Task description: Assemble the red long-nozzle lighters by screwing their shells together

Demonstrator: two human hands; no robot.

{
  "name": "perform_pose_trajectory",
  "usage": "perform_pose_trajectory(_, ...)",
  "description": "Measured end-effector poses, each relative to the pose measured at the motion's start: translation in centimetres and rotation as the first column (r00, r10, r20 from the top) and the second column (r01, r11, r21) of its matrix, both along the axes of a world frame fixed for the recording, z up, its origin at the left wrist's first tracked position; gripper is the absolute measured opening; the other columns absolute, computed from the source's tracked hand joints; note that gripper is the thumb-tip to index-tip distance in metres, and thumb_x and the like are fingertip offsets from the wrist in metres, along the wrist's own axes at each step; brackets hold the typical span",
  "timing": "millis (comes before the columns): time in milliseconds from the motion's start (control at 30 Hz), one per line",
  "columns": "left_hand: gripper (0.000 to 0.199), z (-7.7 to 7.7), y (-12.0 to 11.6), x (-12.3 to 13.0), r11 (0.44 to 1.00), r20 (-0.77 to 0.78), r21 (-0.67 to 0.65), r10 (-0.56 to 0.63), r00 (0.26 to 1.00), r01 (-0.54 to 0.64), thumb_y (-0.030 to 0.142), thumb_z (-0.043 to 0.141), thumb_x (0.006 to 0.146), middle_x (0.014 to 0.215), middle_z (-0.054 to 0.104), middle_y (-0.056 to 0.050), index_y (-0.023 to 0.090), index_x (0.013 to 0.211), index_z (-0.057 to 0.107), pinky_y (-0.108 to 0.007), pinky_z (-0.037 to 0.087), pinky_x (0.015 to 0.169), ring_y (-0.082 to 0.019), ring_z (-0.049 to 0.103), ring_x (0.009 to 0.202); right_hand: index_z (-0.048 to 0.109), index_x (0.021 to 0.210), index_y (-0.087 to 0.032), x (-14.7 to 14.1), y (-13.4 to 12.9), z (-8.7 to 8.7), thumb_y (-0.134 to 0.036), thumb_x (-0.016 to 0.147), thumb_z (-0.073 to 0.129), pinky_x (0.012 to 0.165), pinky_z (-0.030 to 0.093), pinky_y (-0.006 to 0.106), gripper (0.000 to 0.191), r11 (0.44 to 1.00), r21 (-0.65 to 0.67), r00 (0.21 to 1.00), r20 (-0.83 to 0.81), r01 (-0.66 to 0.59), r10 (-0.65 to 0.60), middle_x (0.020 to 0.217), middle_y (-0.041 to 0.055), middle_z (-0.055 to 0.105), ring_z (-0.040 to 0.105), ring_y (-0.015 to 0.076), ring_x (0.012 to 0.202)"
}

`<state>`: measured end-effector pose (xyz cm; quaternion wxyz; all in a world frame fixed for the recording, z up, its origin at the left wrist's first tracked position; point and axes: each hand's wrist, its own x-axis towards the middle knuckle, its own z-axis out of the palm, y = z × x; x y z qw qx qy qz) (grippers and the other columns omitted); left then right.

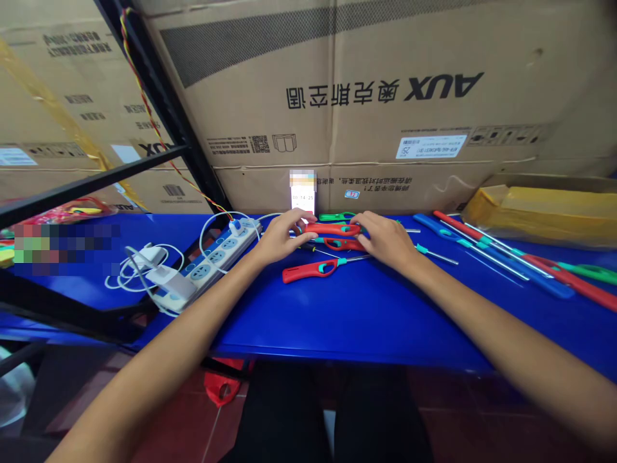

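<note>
Left hand point(277, 236) and right hand point(385, 241) curve down over a red-handled utility lighter point(332, 229), fingers closed around either end of it, hands slightly apart. A second red lighter with teal trim point(346, 244) lies directly beneath, partly hidden. A thin metal shaft with a teal collar point(436, 254) sticks out from under the right hand. A third red lighter point(308, 271) lies just in front of the hands, a green-handled one point(337, 217) just behind them, all on the blue table point(347, 321). Further right, a blue lighter point(491, 270), a long red one point(569, 276) and a green one point(595, 273) lie side by side. Left of the left hand: white power strip point(216, 257), white chargers point(164, 280). Phone point(303, 202) stands upright against an AUX cardboard carton point(337, 83), top blurred. Yellow package point(544, 209) at far right, on the table
</note>
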<state>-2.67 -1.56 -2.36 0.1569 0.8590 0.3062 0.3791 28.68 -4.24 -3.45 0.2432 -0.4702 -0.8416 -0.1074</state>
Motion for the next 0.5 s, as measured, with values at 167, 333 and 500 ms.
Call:
perform_pose_trajectory(167,0.038,-0.7,0.5,0.1,0.998,0.003,0.066,0.018,1.0,-0.018,0.039,0.082,0.098,0.126,0.072,-0.011,0.022,0.13,0.069,-0.038,0.062,0.091,-0.023,0.071,0.105,0.072,0.124,-0.026,-0.3,-0.2,0.6,-0.047,0.107,0.067,0.094,0.059,0.05,0.028,0.995,0.012,0.991,-0.086,-0.101,0.102,0.119,0.013,0.079,0.071,0.0362,0.115)
perform_pose_trajectory(333,0.043,-1.0,0.9,-0.3,0.991,-0.036,0.086,0.104,0.994,-0.101,0.037,0.086,0.094,0.115,0.074,-0.007,0.022,0.13,0.069,-0.036,0.06,0.085,-0.02,0.069,0.091,0.073,0.128,-0.026,-0.7,-0.5,0.8,-0.053,0.11,0.063,0.098,0.059,0.052,0.033,0.992,0.012,0.986,-0.11,-0.125,0.125,0.119,0.0136,0.077,0.07,0.036,0.115)
perform_pose_trajectory(500,0.032,-1.1,1.1,-0.5,0.983,-0.073,0.147,0.125,0.989,-0.113,0.037,0.083,0.096,0.107,0.076,-0.005,0.022,0.122,0.072,-0.033,0.055,0.08,-0.018,0.067,0.083,0.073,0.132,-0.028,-0.6,-0.1,0.4,-0.054,0.11,0.062,0.096,0.059,0.052,0.036,0.995,-0.004,0.991,-0.09,-0.101,0.1,0.117,0.0133,0.076,0.069,0.0363,0.114)
